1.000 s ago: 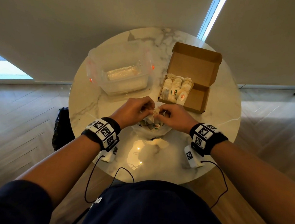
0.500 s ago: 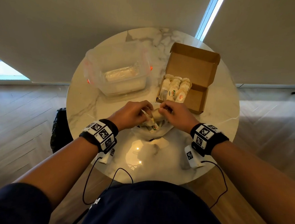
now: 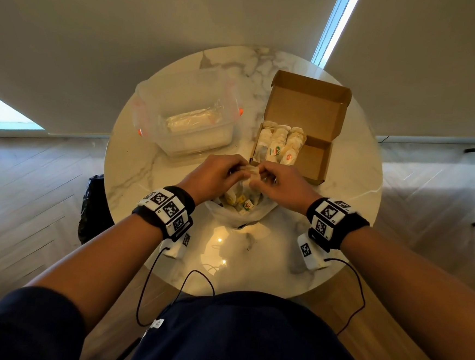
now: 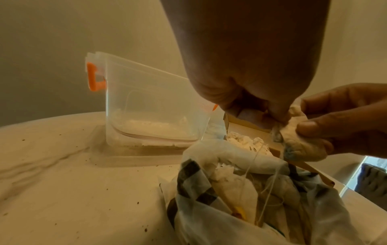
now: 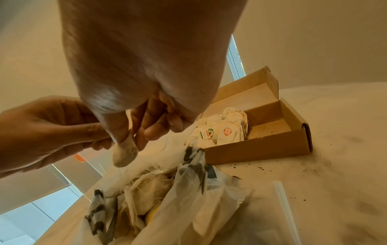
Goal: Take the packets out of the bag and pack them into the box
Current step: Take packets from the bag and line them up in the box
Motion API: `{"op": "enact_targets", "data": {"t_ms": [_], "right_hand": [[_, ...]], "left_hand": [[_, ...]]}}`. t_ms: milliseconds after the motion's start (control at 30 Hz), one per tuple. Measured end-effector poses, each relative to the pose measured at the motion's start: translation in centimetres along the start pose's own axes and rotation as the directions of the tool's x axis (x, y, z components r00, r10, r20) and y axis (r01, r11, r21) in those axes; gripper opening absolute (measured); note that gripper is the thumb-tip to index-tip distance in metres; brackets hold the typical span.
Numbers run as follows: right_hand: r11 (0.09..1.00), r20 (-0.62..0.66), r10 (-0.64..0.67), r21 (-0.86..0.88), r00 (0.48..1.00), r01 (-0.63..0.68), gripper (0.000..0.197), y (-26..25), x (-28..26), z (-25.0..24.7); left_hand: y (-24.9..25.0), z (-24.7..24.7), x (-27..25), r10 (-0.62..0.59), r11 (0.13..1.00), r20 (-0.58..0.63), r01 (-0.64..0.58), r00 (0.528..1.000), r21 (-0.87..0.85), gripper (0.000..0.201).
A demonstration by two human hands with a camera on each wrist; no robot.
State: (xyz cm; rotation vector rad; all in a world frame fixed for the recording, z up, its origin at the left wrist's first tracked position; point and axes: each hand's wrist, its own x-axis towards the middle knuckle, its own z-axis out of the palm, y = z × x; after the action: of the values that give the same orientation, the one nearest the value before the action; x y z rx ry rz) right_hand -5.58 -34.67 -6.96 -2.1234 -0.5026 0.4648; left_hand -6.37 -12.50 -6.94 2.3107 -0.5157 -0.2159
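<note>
While both of our hands meet above the open plastic bag point(image 3: 238, 212), we pinch one tea bag point(image 4: 297, 142) between them: our left hand point(image 3: 216, 175) nips its upper edge with curled fingertips, and our right hand point(image 3: 279, 187) grips its body between thumb and fingers. Its string trails down into the bag, where more tea bags lie tangled. Just beyond our hands, the open cardboard box point(image 3: 314, 157) holds rows of tea bags point(image 3: 279, 143) in its left part. To its left on the marble table point(image 3: 135, 166) stands a clear plastic container point(image 3: 184, 119) with orange clips.
</note>
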Motion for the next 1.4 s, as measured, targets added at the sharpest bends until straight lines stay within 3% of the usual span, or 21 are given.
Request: {"op": "enact_targets", "data": {"t_ms": [133, 200, 300, 367, 500, 667, 933, 1233, 1400], "right_hand": [[1.0, -0.017, -0.012, -0.022, 1.0, 0.011, 0.02, -0.1, 0.0, 0.1], [0.999, -0.04, -0.013, -0.042, 0.999, 0.011, 0.021, -0.2, -0.1, -0.1], [0.999, -0.076, 0.014, -0.051, 0.997, -0.017, 0.017, -0.4, -0.4, -0.6], [0.998, -0.094, 0.014, -0.054, 0.995, -0.019, 0.016, -0.6, -0.5, -0.9], [1.0, -0.158, 0.022, -0.012, 0.987, -0.024, 0.007, -0.5, -0.6, -1.2], [1.0, -0.224, 0.003, -0.027, 0.975, -0.009, 0.012, 0.3, -0.7, -2.0], [0.993, -0.137, 0.048, -0.096, 0.989, -0.062, 0.023, 1.6, -1.0, -1.9], [0.996, -0.089, 0.05, -0.075, 0.995, -0.056, 0.021, 1.4, -0.9, -0.9], [0.999, -0.06, 0.025, -0.027, 0.998, -0.027, 0.01, 1.4, -1.0, -0.9]], "left_hand": [[0.4, 0.1, 0.0, -0.054, 0.998, 0.041, 0.053, 0.998, 0.015, 0.02], [0.1, 0.3, -0.3, -0.106, 0.994, 0.164, 0.099, 0.981, 0.047, 0.02], [-0.7, 0.9, -1.0, -0.139, 0.989, 0.377, 0.108, 0.916, 0.102, 0.019], [-1.2, 1.4, -1.5, -0.157, 0.985, 0.406, 0.115, 0.901, 0.125, 0.019], [-1.5, 1.7, -2.0, -0.169, 0.982, 0.382, 0.122, 0.908, 0.145, 0.018], [-1.5, 0.8, -2.2, -0.145, 0.983, 0.304, 0.103, 0.942, 0.15, 0.018], [-0.1, -0.8, -1.6, -0.086, 0.996, 0.185, 0.085, 0.979, 0.015, 0.03], [1.8, -0.8, -0.3, 0.111, 0.993, 0.103, -0.114, 0.989, 0.027, 0.019], [1.8, -0.1, 0.0, 0.005, 1.0, 0.053, -0.004, 0.999, -0.02, 0.025]]}}
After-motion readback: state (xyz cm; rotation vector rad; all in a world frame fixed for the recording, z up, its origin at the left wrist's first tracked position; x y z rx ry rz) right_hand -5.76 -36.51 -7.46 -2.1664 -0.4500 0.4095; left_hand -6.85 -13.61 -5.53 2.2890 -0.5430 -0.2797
